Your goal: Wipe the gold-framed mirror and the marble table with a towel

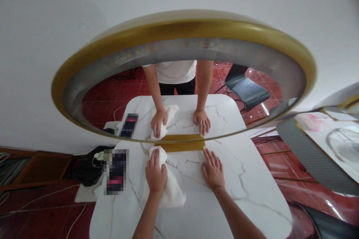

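Observation:
My left hand (156,176) presses down on a white cloth (173,191), its fingers over the bunched far end. The cloth's loose part spreads over the white marble-patterned table (193,209) toward me. My right hand (214,170) lies flat on the tabletop with its fingers apart, holding nothing. Its fingertips are close to the right end of a gold mirror base (181,145). Above the base stands a large oval mirror (224,117) with a gold rim, reflecting both hands, the cloth and a white shirt.
At the table's left edge lies a pixelated dark rectangular object (117,171). Left of it are a black bag (86,168) and white cables. A black chair (328,218) stands at the lower right. Another table (311,149) with a grey ribbed side is at right.

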`<move>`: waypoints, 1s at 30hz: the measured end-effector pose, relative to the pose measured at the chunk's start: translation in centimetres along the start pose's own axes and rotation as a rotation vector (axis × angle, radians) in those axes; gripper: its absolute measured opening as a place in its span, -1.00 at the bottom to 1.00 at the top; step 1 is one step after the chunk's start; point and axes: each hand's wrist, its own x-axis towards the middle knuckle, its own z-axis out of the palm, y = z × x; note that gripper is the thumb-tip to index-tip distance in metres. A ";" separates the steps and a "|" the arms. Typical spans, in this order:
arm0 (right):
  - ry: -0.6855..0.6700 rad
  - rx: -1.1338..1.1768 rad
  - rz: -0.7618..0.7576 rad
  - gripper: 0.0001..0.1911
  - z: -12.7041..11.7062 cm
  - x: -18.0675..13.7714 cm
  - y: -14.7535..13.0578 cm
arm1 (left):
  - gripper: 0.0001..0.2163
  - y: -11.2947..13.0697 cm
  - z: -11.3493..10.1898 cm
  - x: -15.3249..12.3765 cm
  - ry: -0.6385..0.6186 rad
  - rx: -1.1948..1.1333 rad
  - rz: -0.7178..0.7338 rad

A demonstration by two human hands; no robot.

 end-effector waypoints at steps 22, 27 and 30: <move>-0.005 0.001 -0.013 -0.33 -0.1 0.0 0.0 | -0.29 4.8 0.4 -1.8 -0.312 -0.176 0.241; -0.001 0.002 -0.007 -0.35 0.1 -0.1 0.1 | -0.32 4.2 0.7 -1.8 -0.324 -0.303 0.244; 0.005 0.011 -0.007 -0.35 0.2 -0.1 0.1 | -0.34 3.7 0.6 -1.8 -0.327 -0.396 0.254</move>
